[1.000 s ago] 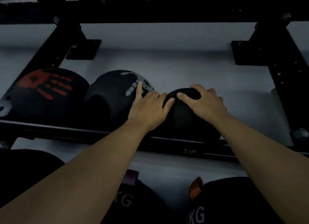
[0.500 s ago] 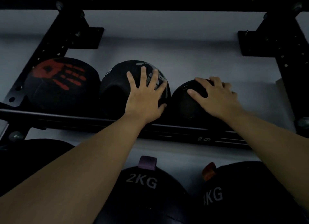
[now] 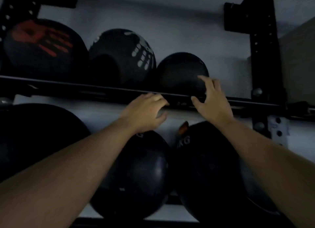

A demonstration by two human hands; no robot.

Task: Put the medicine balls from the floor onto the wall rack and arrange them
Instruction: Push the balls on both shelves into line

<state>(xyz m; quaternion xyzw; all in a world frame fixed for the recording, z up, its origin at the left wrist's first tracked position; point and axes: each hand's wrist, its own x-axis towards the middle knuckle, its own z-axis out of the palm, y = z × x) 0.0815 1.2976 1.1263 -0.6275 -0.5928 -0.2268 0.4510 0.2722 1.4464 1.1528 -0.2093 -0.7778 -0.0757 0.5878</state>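
With the small plain medicine ball point(image 3: 180, 72) seated on the upper rail point(image 3: 102, 89) beside the white-handprint ball point(image 3: 122, 55), both the left hand point(image 3: 144, 113) and right hand point(image 3: 211, 101) are spread open and empty, so I would check it cannot roll rightward.

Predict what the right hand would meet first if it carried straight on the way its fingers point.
Most likely the small plain black ball on the upper rail; the right hand points up at it, fingertips at its lower right edge. Contact is unclear.
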